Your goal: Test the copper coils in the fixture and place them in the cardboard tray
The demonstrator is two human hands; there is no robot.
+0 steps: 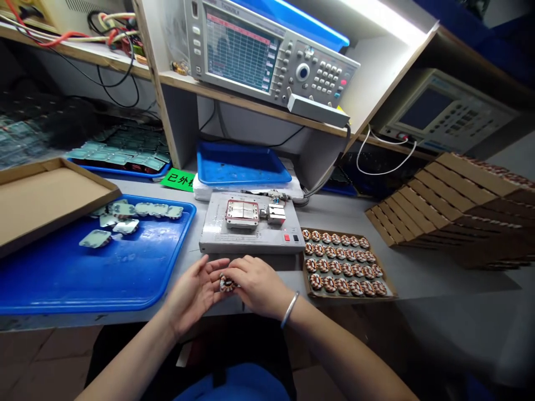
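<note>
My right hand point(259, 284) is closed on a small toroidal coil point(227, 283), wound with copper-coloured and pale segments, just in front of the test fixture. My left hand point(200, 292) lies palm up under and beside the coil, its fingers stretched out and close to it; whether they bear its weight I cannot tell. A grey test fixture point(217, 228) with a metal clamp plate point(242, 211) stands behind both hands. To the right, a cardboard tray point(307, 287) holds rows of similar coils point(343, 285).
On the left sits a blue tray point(125, 278) with several flat pale-topped parts point(95, 239), and a cardboard lid point(54, 195) overlaps it. A blue tray point(242, 167) lies behind the fixture. Above is a meter point(271, 55) on a shelf. Stacked cardboard trays point(451, 206) lean at right.
</note>
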